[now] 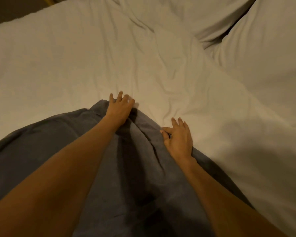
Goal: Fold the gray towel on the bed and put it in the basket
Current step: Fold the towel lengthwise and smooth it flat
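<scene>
White bed (75,65) lying rumpled; my left hand (120,110) is pressing the towel (58,142) flat-fingered, my right hand (178,139) pinching its edge; towel's near end cut off.

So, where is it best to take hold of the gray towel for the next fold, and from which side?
Probably at its far edge. The gray towel lies spread toward the person, far edge bunched under the left hand and right hand. Pinch each far corner from above, then draw it back.

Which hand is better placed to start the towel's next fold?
Probably the right hand: it already pinches the gray towel's edge. The left hand lies spread over the far corner.
</scene>
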